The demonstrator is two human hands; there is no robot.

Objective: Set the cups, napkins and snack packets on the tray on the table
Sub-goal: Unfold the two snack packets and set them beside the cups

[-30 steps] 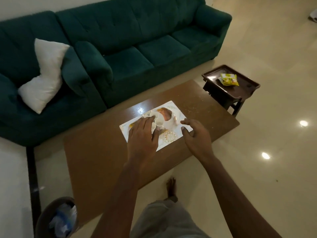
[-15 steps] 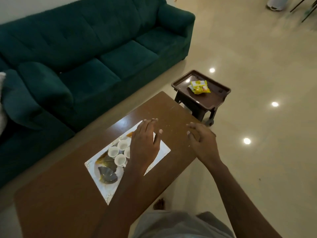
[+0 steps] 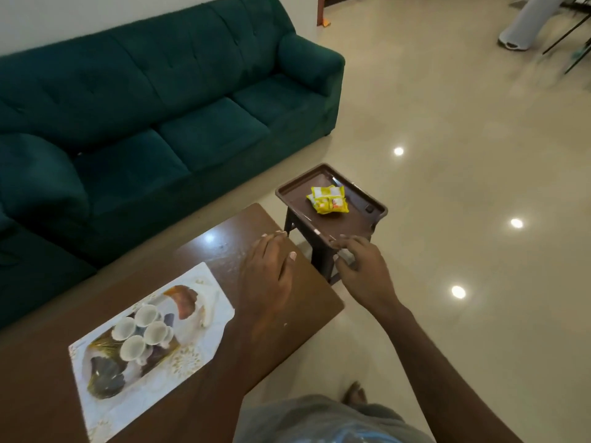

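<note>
Home, living room. Big green cushioned sofa [image 3: 192,100] against plain wall [image 3: 64,14], matching seat [image 3: 35,187] at its left end. Low wooden table [image 3: 220,247] in front, with printed tray [image 3: 212,318] carrying four small cups [image 3: 155,332]. Small brown stool [image 3: 339,225] just beside table's end, yellow snack packet [image 3: 327,199] on top. Glossy beige floor [image 3: 463,139] mirroring lights as bright spots. Bare foot [image 3: 353,391] on the floor by the table.

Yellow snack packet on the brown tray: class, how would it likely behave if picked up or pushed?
The yellow snack packet looks puffy and crinkled, so it is probably light and would give when squeezed. Its glossy wrapper lies flat on the smooth brown tray, so a push would likely slide it, not roll it.
</note>
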